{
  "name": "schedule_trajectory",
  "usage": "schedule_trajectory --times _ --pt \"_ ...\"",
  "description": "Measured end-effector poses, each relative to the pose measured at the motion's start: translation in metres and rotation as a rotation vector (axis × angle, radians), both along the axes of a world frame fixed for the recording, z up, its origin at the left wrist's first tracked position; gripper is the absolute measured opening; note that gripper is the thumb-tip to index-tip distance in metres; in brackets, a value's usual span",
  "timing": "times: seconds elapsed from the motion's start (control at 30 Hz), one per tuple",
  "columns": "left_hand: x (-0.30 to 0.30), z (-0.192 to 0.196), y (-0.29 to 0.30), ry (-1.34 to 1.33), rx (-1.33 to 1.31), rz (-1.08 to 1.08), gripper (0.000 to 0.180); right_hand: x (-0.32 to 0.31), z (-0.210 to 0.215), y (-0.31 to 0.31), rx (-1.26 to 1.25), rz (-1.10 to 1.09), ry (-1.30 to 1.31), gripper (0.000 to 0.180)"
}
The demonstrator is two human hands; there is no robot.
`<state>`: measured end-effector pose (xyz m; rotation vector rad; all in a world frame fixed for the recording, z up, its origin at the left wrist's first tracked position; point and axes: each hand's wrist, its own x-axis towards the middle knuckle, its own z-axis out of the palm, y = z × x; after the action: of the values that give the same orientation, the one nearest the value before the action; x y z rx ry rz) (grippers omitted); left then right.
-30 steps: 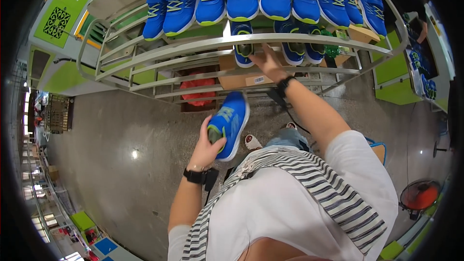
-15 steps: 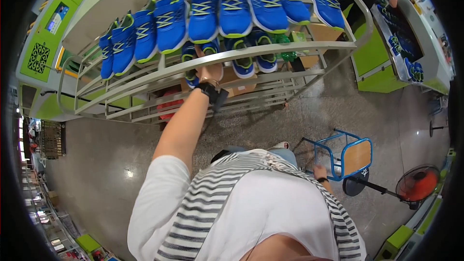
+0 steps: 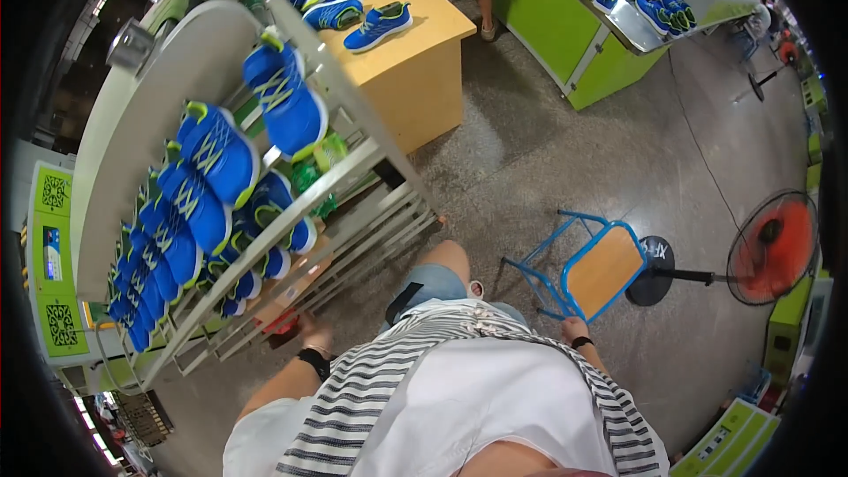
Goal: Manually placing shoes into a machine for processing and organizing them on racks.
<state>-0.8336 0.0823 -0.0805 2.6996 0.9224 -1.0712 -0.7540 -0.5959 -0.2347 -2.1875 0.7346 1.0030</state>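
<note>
My left hand (image 3: 316,333) hangs low beside the shoe rack, blurred, with a black band on its wrist. No shoe shows in it, but its fingers are smeared. Low at my other side is my right hand (image 3: 574,329), at the corner of a blue-framed stool (image 3: 605,272) with a wooden seat. Whether it touches or grips the frame cannot be told. Blue running shoes (image 3: 210,155) with lime trim line the upper tier of the metal rack (image 3: 291,221). More shoes (image 3: 287,212) sit on the tier below, partly hidden by the rail.
A wooden table (image 3: 415,62) bears several blue shoes beyond the rack. Behind it stands a green machine (image 3: 552,26) with shoes on its ledge, and a person's leg shows nearby. A floor fan (image 3: 770,247) stands right of the stool. A cable (image 3: 698,141) crosses the floor.
My left hand has come out of the rack's lower tier and dropped to my side. The view has turned right: the rack now lies left, the table has appeared, and the stool looks nearer.
</note>
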Motion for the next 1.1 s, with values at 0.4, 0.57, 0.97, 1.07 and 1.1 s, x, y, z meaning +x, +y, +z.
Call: schedule_trajectory --times 0.4,0.57,0.97,1.07,1.1 --pt "0.262 -0.035 -0.110 0.182 -0.604 -0.313 0.042 0.275 0.047 -0.022 0.193 -0.048 -0.149 0.037" --pt "0.363 -0.040 -0.140 0.105 -0.662 -0.277 0.040 0.383 0.048 -0.063 -0.065 0.207 -0.016 0.037" --pt "0.587 -0.041 -0.208 -0.049 -0.607 -0.099 0.036 0.849 0.125 -0.061 0.028 -0.094 -1.009 0.074" --pt "0.659 -0.036 -0.242 -0.110 -0.575 -0.032 0.035 0.956 0.167 -0.055 0.030 -0.171 -1.102 0.087" --pt "0.680 -0.024 -0.253 -0.136 -0.553 -0.008 0.034 0.983 0.176 -0.053 0.015 -0.217 -1.109 0.095"
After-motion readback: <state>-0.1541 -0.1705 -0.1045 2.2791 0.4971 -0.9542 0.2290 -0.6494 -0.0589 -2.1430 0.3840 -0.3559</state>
